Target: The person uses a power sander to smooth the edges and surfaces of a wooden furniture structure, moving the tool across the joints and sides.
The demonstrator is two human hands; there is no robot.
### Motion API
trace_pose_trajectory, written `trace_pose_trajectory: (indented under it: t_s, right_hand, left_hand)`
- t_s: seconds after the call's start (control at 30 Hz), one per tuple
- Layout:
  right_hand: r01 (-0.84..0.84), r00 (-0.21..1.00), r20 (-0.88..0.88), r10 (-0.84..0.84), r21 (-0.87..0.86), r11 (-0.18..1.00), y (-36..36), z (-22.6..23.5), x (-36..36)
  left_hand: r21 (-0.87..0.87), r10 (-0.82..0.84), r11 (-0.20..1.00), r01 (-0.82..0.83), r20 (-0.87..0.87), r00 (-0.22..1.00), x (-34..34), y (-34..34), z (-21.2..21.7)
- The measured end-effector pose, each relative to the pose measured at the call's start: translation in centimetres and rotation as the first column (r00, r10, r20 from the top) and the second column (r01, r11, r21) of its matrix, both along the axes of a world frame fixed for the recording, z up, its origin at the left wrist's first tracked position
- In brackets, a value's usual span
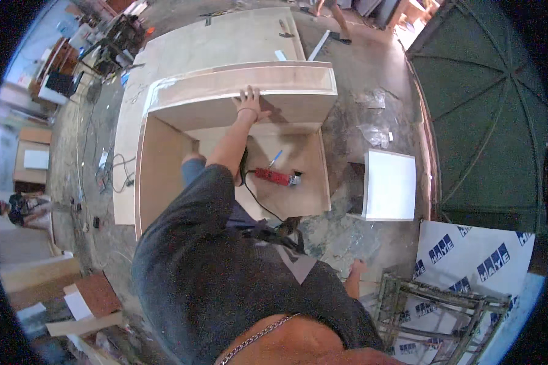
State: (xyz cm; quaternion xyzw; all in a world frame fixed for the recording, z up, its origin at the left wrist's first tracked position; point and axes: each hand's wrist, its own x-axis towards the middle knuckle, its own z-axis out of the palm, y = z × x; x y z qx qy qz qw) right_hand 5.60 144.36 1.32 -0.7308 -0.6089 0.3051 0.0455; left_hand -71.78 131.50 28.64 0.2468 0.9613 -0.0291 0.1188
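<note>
My left hand lies flat with fingers spread on the top edge of a large open plywood cabinet that stands on the floor. Its upper panel runs left to right under my hand. Inside the cabinet, on the lower board, lie a red power tool with a black cord and a small blue-handled tool. My right hand hangs low at my side, close to a grey metal frame; its fingers are too small to read. My dark shirt fills the lower middle.
A big plywood sheet lies behind the cabinet with a hammer on it. A white square board stands at the right, a green canopy beyond it. A person crouches at the left; someone's legs show at the top.
</note>
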Motion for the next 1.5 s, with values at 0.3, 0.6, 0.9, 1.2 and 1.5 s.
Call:
trace_pose_trajectory:
  t_s: [0.3,0.6,0.9,1.2,1.5]
  right_hand:
    - [-0.025,0.954,-0.295,-0.053,-0.254,0.967,-8.2,-0.2,2.0]
    - [-0.301,0.903,-0.357,0.240,-0.125,0.945,-8.2,-4.1,1.1]
    - [0.067,0.855,-0.482,-0.192,-0.265,0.962,-1.7,0.8,-6.6]
    - [-0.311,0.826,-0.557,0.079,-0.335,0.890,-4.4,7.6,-9.2]
    - [-0.289,0.883,-0.464,0.069,-0.423,0.859,-2.9,4.3,-9.3]
  left_hand:
    - [0.003,-0.011,1.000,0.011,-0.050,0.999,-1.7,-1.4,-0.9]
    - [0.024,-0.026,0.999,0.026,-0.004,1.000,-1.9,-2.4,-0.9]
    - [0.019,0.106,0.994,-0.108,0.062,0.992,-3.3,-3.0,0.3]
    - [0.019,-0.135,0.990,0.137,-0.075,0.988,-2.6,-4.5,-2.2]
    - [0.006,0.286,0.958,-0.287,-0.118,0.951,-5.5,-10.2,-1.7]
